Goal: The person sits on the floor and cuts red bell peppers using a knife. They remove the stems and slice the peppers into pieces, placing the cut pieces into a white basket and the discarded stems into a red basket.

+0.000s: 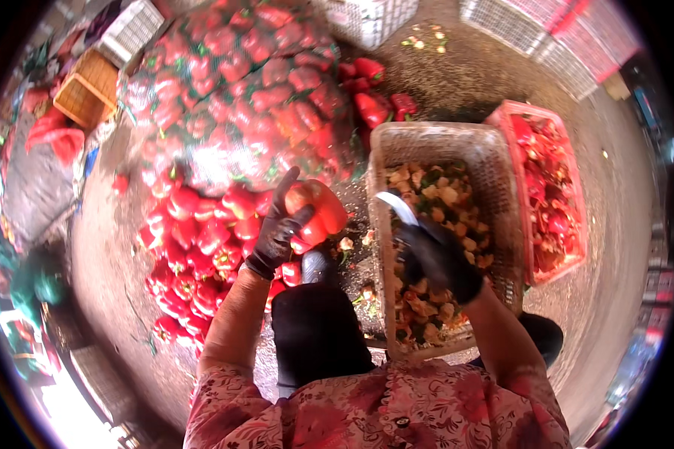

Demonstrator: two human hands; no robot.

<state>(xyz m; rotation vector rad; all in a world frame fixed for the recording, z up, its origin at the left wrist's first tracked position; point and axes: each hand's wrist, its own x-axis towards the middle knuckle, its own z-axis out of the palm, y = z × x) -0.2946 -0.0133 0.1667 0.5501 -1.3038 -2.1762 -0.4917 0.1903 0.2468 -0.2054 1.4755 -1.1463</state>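
Note:
In a dark glove, my left hand point(282, 231) grips a large red bell pepper point(316, 212), thumb across its side and index finger extended past it. My right hand point(442, 259), also gloved, holds a small knife with a curved pale blade point(397, 206), its tip toward the upper left. The knife is apart from the pepper, above a worn plastic crate point(446, 130) of cut pepper cores and stems point(427, 306). Below and left of the held pepper lies a heap of loose whole red peppers point(208, 230) on the ground.
Behind the heap lies a big mesh sack of red peppers point(241, 95), with several loose peppers point(372, 109) beside it. A pink crate point(581, 224) of cut red pepper pieces adjoins the core crate. White crates point(370, 22) stand farther back; an orange crate point(90, 90) is at left.

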